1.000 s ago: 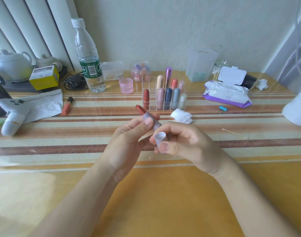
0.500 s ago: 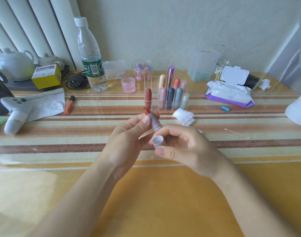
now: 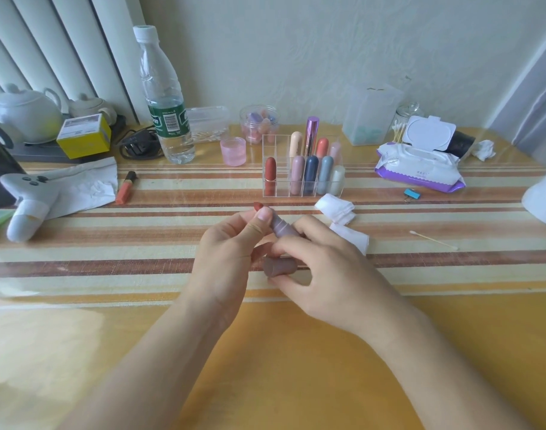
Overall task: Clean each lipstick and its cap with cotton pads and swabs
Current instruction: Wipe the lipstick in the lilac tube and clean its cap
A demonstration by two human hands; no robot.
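My left hand pinches an uncapped mauve lipstick near its top, the red-brown bullet pointing up and left. My right hand touches the tube's lower end with its fingers and holds the mauve cap between thumb and fingers, lying sideways just below the tube. White cotton pads lie on the table behind my right hand, another pad beside it. A cotton swab lies to the right. A clear organiser behind holds several capped lipsticks.
A water bottle, pink jar, orange lip tube and white device stand at the left. A wipes pack, swab jar and blue clip are at the right. The striped tablecloth covers the table.
The cap in my right hand has turned from open end facing me to lying sideways, lower down. The lipstick tube stays in my left hand, with its bullet shorter.
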